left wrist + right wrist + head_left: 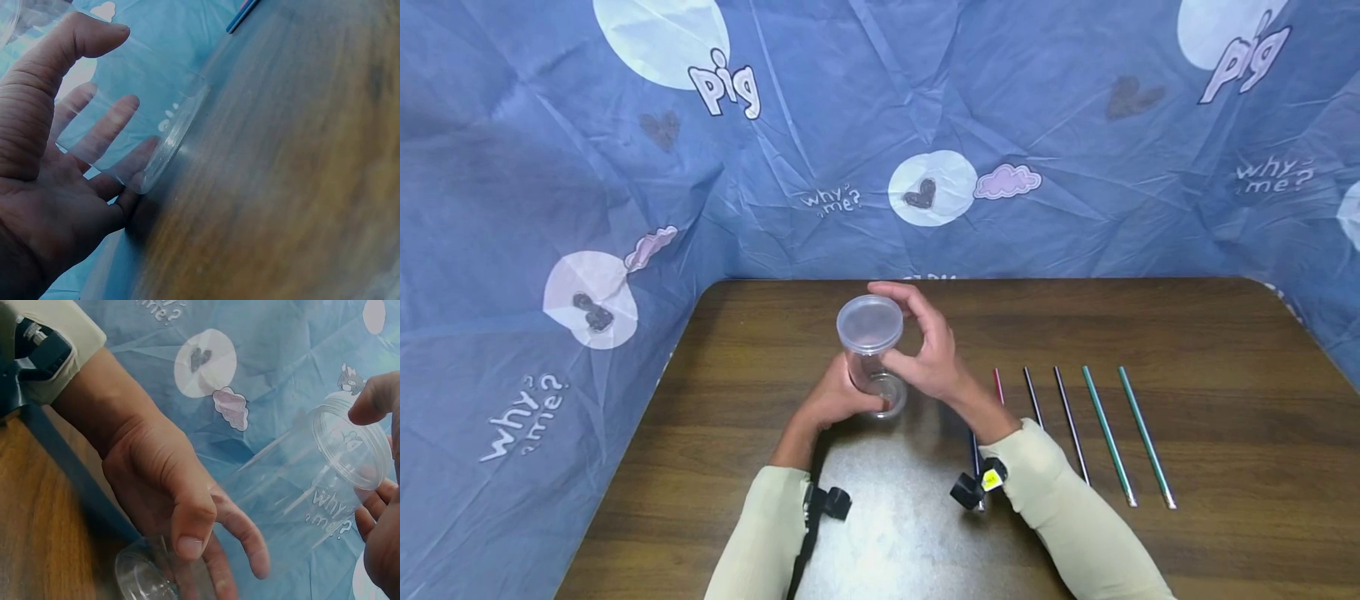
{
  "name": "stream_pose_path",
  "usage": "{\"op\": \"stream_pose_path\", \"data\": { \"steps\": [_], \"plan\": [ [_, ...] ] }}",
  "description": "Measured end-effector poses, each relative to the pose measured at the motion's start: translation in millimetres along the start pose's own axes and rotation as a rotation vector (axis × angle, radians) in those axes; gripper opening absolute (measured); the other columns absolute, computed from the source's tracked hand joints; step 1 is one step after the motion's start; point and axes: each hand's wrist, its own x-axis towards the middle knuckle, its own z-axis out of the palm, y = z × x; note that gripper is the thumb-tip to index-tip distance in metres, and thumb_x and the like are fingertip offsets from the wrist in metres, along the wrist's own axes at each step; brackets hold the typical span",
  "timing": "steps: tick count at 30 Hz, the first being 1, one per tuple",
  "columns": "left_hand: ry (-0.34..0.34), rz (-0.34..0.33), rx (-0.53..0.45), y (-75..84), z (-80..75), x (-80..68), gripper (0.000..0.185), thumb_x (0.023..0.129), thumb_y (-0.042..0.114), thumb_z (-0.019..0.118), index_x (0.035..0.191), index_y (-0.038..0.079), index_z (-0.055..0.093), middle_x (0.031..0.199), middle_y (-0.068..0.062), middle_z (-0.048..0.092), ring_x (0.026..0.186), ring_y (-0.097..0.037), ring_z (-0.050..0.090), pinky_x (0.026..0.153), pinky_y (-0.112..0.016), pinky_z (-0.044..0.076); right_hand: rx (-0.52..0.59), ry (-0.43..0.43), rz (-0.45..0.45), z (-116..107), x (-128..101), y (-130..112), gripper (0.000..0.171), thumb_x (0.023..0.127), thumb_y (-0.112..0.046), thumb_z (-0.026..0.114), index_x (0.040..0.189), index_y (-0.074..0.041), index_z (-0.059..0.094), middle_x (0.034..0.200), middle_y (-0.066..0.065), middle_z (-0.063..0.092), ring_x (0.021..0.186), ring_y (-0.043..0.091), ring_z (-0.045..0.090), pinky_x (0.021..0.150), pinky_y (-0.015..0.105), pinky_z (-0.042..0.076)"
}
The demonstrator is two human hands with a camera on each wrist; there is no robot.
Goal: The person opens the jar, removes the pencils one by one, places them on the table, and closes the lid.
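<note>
Both hands cradle the cup (871,354): from the head view, the left hand (835,400) curls round its lower wall near the base, while the right hand (925,346) wraps the upper part, thumb on the near side and fingers arching over the far side beside the lid (870,322). Cup stands near the middle of the table (1150,333), base tipped toward the viewer. Five sticks (1105,433) lie side by side to the right, untouched.

Left wrist view now: left hand (44,187) loosely curled, thumb over the top, fingers (106,128) showing straight through the clear wall. Base rim sits at the table's edge line.

Right wrist view: left hand (169,494) grips low by the base, and right fingertips (372,400) pinch at the lid rim.

This looks thin, light, clear plastic, so I'd judge it flexes under a squeeze and feels slick; the stiffer base and rim look like the sound places to hold.
</note>
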Motion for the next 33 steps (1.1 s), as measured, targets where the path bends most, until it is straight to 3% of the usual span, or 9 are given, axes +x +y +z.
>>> {"op": "stream_pose_path", "data": {
  "steps": [6,9,12,17,23,29,33],
  "plan": [
    [-0.007,0.025,-0.006,0.2,-0.4,0.2,0.079,0.060,-0.013,0.078,0.132,-0.007,0.046,0.123,-0.021,0.060,0.107,-0.022,0.059,0.096,-0.033,0.049,-0.087,0.048,0.024,4.7,0.8,-29.0,0.063,0.065,0.001,0.071,0.125,0.013,0.053,0.129,0.030,0.055,0.116,0.040,0.051,0.088,0.045,0.046],
    [-0.019,0.046,-0.011,-0.5,-0.7,0.7,0.079,0.060,-0.012,0.078,0.133,-0.007,0.046,0.125,-0.023,0.059,0.108,-0.021,0.058,0.096,-0.031,0.049,-0.137,0.081,0.040,7.6,1.8,-43.4,0.059,0.064,0.002,0.075,0.118,0.014,0.054,0.125,0.031,0.055,0.115,0.039,0.050,0.085,0.042,0.045],
    [-0.023,0.059,-0.007,-1.1,-0.9,1.1,0.080,0.060,-0.011,0.079,0.133,-0.007,0.046,0.125,-0.024,0.058,0.108,-0.022,0.058,0.096,-0.030,0.049,-0.162,0.113,0.034,10.2,0.8,-42.9,0.058,0.062,0.001,0.079,0.114,0.013,0.055,0.122,0.031,0.054,0.111,0.039,0.051,0.083,0.038,0.045],
    [-0.031,0.060,-0.005,-2.3,-1.1,1.6,0.074,0.061,-0.011,0.080,0.129,-0.008,0.050,0.123,-0.028,0.060,0.106,-0.021,0.060,0.094,-0.029,0.049,-0.214,0.166,0.025,13.3,-7.3,-17.7,0.059,0.061,-0.006,0.085,0.113,0.005,0.058,0.124,0.024,0.055,0.111,0.034,0.050,0.084,0.036,0.044],
    [-0.015,0.031,0.018,1.6,-0.1,0.4,0.070,0.060,-0.013,0.079,0.126,-0.010,0.053,0.118,-0.027,0.062,0.103,-0.022,0.061,0.091,-0.028,0.050,-0.356,0.250,0.001,22.2,-16.2,-3.7,0.056,0.065,-0.022,0.086,0.110,-0.006,0.058,0.126,0.013,0.054,0.117,0.027,0.048,0.088,0.041,0.042],
    [-0.001,0.051,0.076,28.1,3.3,-6.3,0.072,0.063,-0.008,0.077,0.129,-0.016,0.048,0.120,-0.033,0.059,0.109,-0.043,0.057,0.097,-0.039,0.048,-0.580,0.383,-0.040,40.9,-21.3,-11.4,0.052,0.068,-0.031,0.081,0.105,-0.006,0.055,0.121,0.014,0.055,0.110,0.032,0.050,0.094,0.045,0.040],
    [0.002,0.059,0.116,39.0,4.9,-7.9,0.066,0.068,-0.002,0.073,0.128,-0.016,0.048,0.120,-0.032,0.059,0.110,-0.043,0.056,0.099,-0.047,0.046,-0.641,0.439,-0.053,48.6,-23.0,-13.5,0.051,0.069,-0.031,0.080,0.103,-0.004,0.053,0.118,0.017,0.054,0.107,0.034,0.050,0.093,0.045,0.040]
  ]
}}
